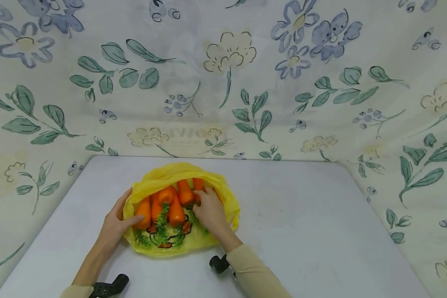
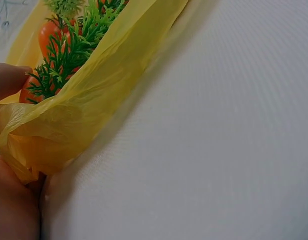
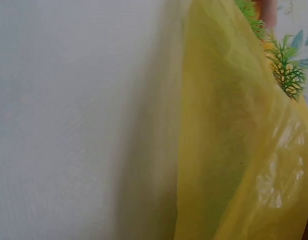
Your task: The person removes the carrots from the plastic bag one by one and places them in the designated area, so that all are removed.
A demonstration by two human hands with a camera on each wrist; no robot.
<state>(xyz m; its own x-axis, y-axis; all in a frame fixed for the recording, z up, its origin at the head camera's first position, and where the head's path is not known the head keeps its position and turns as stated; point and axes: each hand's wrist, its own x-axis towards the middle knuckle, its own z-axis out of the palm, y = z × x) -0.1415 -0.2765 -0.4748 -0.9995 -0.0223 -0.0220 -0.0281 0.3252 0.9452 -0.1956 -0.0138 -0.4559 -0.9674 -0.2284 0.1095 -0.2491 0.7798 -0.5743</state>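
Observation:
A yellow plastic bag lies on the table with its mouth toward me. Several orange toy carrots with green tops are inside it. My left hand holds the bag's left side, thumb inside the mouth against the leftmost carrot and the other fingers outside. Reaching into the right part of the mouth, my right hand grips a carrot; its fingertips are partly hidden. In the right wrist view the bag wall covers most of that hand, and leafy tops show past its edge.
The white table extends to the right of the bag. Flower-patterned cloth hangs behind and at both sides of it. A dark wrist camera sits on the right wrist, and another on the left.

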